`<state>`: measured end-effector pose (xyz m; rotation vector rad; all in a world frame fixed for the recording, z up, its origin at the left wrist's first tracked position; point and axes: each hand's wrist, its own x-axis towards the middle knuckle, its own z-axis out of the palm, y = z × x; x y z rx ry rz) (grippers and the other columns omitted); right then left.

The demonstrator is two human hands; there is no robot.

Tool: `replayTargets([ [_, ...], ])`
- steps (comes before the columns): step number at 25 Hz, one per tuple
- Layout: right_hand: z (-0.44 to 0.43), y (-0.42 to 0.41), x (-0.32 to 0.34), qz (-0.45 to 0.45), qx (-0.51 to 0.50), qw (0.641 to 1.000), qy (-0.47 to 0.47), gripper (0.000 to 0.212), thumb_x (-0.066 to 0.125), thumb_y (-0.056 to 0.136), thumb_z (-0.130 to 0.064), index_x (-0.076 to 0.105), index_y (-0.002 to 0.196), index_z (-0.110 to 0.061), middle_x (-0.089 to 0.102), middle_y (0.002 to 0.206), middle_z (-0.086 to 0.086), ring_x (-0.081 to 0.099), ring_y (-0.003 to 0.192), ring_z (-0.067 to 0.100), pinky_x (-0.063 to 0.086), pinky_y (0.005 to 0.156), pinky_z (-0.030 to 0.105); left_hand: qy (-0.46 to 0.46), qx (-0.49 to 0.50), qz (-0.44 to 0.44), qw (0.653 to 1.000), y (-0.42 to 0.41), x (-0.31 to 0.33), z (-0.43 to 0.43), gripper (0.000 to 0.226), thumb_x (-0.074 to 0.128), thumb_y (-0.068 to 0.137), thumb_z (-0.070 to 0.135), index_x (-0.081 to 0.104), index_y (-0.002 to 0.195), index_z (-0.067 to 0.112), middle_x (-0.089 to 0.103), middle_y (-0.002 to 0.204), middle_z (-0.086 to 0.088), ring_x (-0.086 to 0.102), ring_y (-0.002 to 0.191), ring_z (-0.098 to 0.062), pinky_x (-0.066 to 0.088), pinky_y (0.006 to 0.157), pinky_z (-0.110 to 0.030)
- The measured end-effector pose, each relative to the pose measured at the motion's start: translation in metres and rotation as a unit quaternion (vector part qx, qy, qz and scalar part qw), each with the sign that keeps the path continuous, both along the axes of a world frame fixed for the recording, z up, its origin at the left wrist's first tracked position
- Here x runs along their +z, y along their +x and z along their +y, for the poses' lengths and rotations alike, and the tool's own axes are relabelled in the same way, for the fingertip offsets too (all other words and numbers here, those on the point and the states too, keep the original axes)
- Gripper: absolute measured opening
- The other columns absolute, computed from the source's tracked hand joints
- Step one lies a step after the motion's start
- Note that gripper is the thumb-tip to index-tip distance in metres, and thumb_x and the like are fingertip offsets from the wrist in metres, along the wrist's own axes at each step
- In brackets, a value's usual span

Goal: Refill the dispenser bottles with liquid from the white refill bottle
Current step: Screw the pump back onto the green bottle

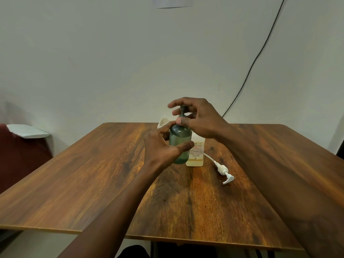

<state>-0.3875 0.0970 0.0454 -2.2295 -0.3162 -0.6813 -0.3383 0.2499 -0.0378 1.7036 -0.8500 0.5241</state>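
Dispenser bottle [180, 146] in left hand [160, 146] fingers | right hand [200, 120] fingers pinch its pump [183, 111] | labelled bottle [197, 155] behind half hidden

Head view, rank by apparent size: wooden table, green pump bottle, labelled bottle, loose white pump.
1. wooden table
2. green pump bottle
3. labelled bottle, partly hidden behind the green one, so 2 and 3 are unsure
4. loose white pump

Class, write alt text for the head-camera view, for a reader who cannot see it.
The left hand grips a green dispenser bottle on a wooden table while the right hand pinches its dark pump. A labelled white bottle stands close beside it, and a loose white pump lies further right.
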Motion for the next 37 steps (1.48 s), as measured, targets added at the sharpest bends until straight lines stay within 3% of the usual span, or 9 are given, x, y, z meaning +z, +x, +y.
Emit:
replayTargets([
  [4,-0.001,0.003,0.017,0.028,-0.002,0.999,-0.022,0.064,0.076,0.087,-0.008,0.051,0.142,-0.029,0.072,0.111,-0.004,0.07,0.102,0.009,0.061,0.082,0.023,-0.008,-0.008,0.011,1.0,0.005,0.004,-0.001,0.071,0.091,0.07,0.043,0.058,0.133,0.037,0.073,0.119,0.007,0.071,0.102,-0.007,0.058,0.08,-0.015],
  [6,-0.003,0.007,0.022,0.024,-0.007,0.999,-0.039,0.059,0.078,0.086,-0.01,0.056,0.139,-0.025,0.073,0.113,-0.004,0.069,0.104,0.009,0.06,0.085,0.024,-0.006,-0.01,0.008,1.0,0.01,0.008,-0.002,0.072,0.091,0.071,0.044,0.057,0.133,0.037,0.073,0.12,0.007,0.071,0.102,-0.008,0.056,0.079,-0.013],
  [12,-0.012,0.032,0.045,0.002,-0.005,0.998,-0.055,0.03,0.084,0.074,-0.005,0.07,0.086,-0.028,0.073,0.109,-0.006,0.068,0.109,0.012,0.063,0.083,0.034,0.001,-0.003,0.01,1.0,0.036,0.023,-0.01,0.073,0.09,0.068,0.048,0.065,0.134,0.027,0.075,0.116,0.005,0.073,0.098,-0.009,0.063,0.08,-0.025],
  [17,-0.023,0.083,0.07,0.023,-0.005,0.998,-0.065,0.024,0.085,0.069,0.002,0.069,0.071,-0.017,0.076,0.102,0.001,0.07,0.106,0.006,0.062,0.086,0.038,0.001,0.027,0.024,0.999,0.088,0.039,-0.023,0.076,0.092,0.066,0.046,0.065,0.135,0.026,0.075,0.117,0.005,0.073,0.097,-0.01,0.064,0.081,-0.029],
  [20,-0.033,0.127,0.075,0.026,-0.01,0.998,-0.063,0.024,0.086,0.069,-0.002,0.071,0.074,-0.021,0.076,0.1,-0.003,0.069,0.106,0.01,0.061,0.088,0.042,-0.001,0.043,0.04,0.998,0.126,0.046,-0.034,0.077,0.093,0.067,0.042,0.064,0.136,0.023,0.074,0.121,0.001,0.072,0.1,-0.014,0.062,0.081,-0.026],
  [25,-0.054,0.202,0.061,0.005,-0.066,0.998,-0.017,0.053,0.09,0.071,-0.021,0.069,0.12,-0.022,0.071,0.114,-0.007,0.071,0.095,0.007,0.06,0.073,0.02,-0.003,0.061,0.054,0.997,0.205,0.047,-0.061,0.078,0.094,0.066,0.039,0.063,0.135,0.021,0.072,0.124,0.0,0.07,0.102,-0.016,0.061,0.082,-0.023],
  [29,-0.077,0.271,0.045,0.024,-0.091,0.995,-0.022,0.041,0.091,0.072,-0.017,0.074,0.11,-0.014,0.074,0.098,-0.005,0.074,0.084,0.008,0.058,0.071,0.017,0.034,0.091,0.067,0.993,0.281,0.036,-0.091,0.081,0.095,0.063,0.042,0.06,0.133,0.021,0.069,0.127,0.001,0.065,0.104,-0.011,0.05,0.078,-0.011],
  [33,-0.097,0.338,0.015,0.036,-0.105,0.993,-0.027,0.04,0.09,0.073,-0.013,0.074,0.109,-0.011,0.075,0.104,0.003,0.074,0.086,0.015,0.059,0.075,0.019,0.11,0.116,0.092,0.983,0.355,0.014,-0.115,0.082,0.095,0.059,0.05,0.061,0.13,0.026,0.069,0.125,0.001,0.064,0.099,-0.012,0.049,0.08,-0.018],
  [37,-0.114,0.392,-0.018,0.056,-0.104,0.993,-0.005,0.034,0.09,0.073,-0.009,0.072,0.102,-0.013,0.076,0.093,0.004,0.075,0.082,0.014,0.063,0.078,0.027,0.143,0.131,0.112,0.975,0.401,-0.011,-0.132,0.079,0.096,0.057,0.048,0.068,0.126,0.022,0.074,0.116,0.0,0.067,0.095,-0.014,0.057,0.087,-0.027],
])
